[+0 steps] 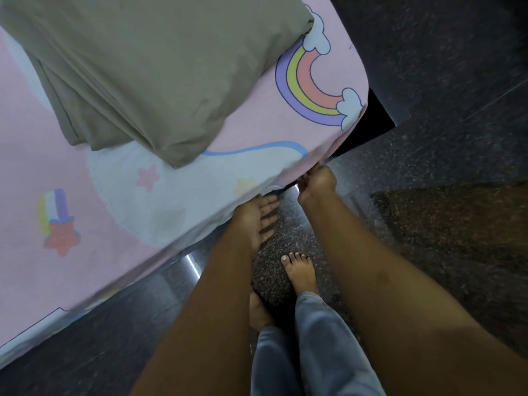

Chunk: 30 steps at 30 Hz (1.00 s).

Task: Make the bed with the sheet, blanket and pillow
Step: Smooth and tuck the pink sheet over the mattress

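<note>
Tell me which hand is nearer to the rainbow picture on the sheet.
Right. The right hand pinches the sheet edge just below the rainbow; the left hand is open at the edge farther along, away from the rainbow.

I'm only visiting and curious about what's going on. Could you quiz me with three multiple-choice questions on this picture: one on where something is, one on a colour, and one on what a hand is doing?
1. Where does the folded blanket lie?
A) on the floor
B) on the sheet
C) in the person's arms

2. What is the sheet's main colour?
A) pink
B) black
C) orange

3. What is the right hand doing?
A) hanging free
B) pinching the sheet's edge
C) holding a cup

Answers:
1 B, it rests on the sheet beside the rainbow print.
2 A, pink surrounds the prints.
3 B, its fingers close on the hem near the bed's corner.
</note>
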Available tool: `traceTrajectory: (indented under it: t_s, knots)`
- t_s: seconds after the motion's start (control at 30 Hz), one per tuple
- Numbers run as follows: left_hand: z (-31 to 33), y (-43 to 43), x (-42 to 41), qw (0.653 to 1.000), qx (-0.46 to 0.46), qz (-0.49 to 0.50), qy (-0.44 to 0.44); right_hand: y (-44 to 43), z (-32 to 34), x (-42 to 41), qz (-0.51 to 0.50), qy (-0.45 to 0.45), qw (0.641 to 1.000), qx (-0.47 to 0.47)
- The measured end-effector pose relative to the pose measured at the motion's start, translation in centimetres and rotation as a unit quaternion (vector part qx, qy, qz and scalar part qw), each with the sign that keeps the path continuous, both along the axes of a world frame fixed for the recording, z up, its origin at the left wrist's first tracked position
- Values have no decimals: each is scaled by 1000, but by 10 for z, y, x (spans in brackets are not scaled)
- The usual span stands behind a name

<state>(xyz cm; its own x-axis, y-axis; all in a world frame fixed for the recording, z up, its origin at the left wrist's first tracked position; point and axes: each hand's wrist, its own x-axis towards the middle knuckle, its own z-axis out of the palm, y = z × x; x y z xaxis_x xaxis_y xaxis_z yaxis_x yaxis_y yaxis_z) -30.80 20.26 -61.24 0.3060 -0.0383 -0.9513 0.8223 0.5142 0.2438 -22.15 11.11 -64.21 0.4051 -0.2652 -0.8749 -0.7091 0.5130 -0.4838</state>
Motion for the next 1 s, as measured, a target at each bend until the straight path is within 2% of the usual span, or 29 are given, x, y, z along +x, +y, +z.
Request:
traceTrajectory:
  t_s: [0.13,0.2,0.27,0.4,0.47,0.57,0.7,0.83,0.93,1.0]
  knots:
    - [14,-8,0,994,7,81,-71,-8,10,-6,-113,-56,989,71]
    - [13,-13,1,989,6,120,-91,2,16,2,-76,-109,982,134]
    - [8,-17,2,987,19,135,-87,15,20,13,-51,-115,982,144]
    - [1,-20,6,985,34,151,-70,18,10,21,-9,-56,995,80]
    - [-1,-18,2,979,29,195,-51,17,6,10,66,-32,996,42]
    - [-6,-9,-21,956,11,292,-13,29,12,-27,144,32,989,32]
    - [3,10,-67,908,3,417,38,38,17,-72,59,37,994,84]
    - [8,33,-87,894,34,443,61,27,16,-44,16,20,997,72]
    - [2,38,-75,883,35,467,35,30,5,-8,2,-37,999,21]
    - [-2,36,-62,863,20,505,24,31,6,5,-1,-38,999,-31]
